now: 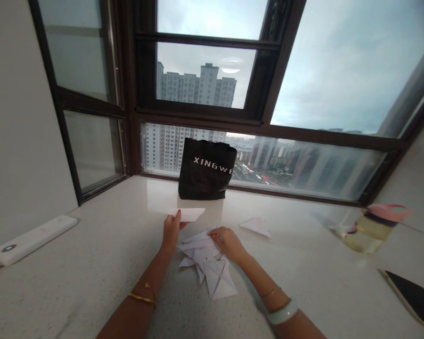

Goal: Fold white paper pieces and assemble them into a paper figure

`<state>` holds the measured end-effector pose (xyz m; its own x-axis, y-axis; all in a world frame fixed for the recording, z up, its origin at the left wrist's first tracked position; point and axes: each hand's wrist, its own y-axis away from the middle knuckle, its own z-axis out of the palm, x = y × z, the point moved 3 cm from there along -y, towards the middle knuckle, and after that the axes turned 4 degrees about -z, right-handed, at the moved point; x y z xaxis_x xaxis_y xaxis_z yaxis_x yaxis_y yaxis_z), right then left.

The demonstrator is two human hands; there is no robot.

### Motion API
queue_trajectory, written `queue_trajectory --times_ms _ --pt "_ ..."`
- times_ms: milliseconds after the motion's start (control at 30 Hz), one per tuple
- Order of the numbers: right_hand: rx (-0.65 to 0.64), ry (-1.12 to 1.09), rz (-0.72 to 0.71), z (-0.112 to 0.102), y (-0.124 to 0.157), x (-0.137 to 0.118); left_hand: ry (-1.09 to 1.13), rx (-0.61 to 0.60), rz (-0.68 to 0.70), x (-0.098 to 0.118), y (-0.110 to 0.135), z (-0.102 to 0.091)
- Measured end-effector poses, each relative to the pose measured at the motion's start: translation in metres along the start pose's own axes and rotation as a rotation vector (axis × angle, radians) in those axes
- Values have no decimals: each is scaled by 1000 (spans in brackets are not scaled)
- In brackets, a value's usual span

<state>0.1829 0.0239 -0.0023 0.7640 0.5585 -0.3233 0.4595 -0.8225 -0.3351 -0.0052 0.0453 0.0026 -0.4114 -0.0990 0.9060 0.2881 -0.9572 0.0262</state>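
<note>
A folded piece of white paper [195,215] is pinched between the thumb and fingers of my left hand [171,230], held a little above the counter. My right hand [229,242] is closed, its fingertips gripping the upper edge of a folded sheet at the top of a loose pile of folded white papers [199,252]. At the near side of that pile lies a square folded paper [221,278] with crossing creases. Beyond my right hand, apart from the pile, a triangular folded paper [256,226] rests on the counter.
A black bag [207,176] with white lettering stands against the window. To the right are a yellowish bottle [369,233] with a pink lid and a dark flat device [413,294]. On the left lies a long white device [35,239]. Everything rests on a pale speckled counter [102,263].
</note>
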Motion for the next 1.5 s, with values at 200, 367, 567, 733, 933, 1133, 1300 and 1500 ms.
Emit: queue_trajectory --times_ms 200,367,567,733,933,1133,1300,1500 --pt "98 -115 90 9 15 10 13 7 -23 -2 1 2" --pt "146 -139 114 8 18 11 6 -3 -12 -5 2 1" --pt "359 -645 204 -4 21 25 0 -4 -28 -10 -3 -2" --pt "403 -1089 274 -8 18 25 -14 -47 -68 -16 -3 -1" --pt "570 -1363 305 -22 23 24 -2 -152 -139 -22 7 7" --pt "644 -1507 329 -18 21 12 79 -360 -251 -28 31 28" --pt "564 -1442 362 -5 20 6 131 -571 -278 -26 46 38" --pt "546 -1400 347 -3 22 9 140 -534 -283 -24 44 37"
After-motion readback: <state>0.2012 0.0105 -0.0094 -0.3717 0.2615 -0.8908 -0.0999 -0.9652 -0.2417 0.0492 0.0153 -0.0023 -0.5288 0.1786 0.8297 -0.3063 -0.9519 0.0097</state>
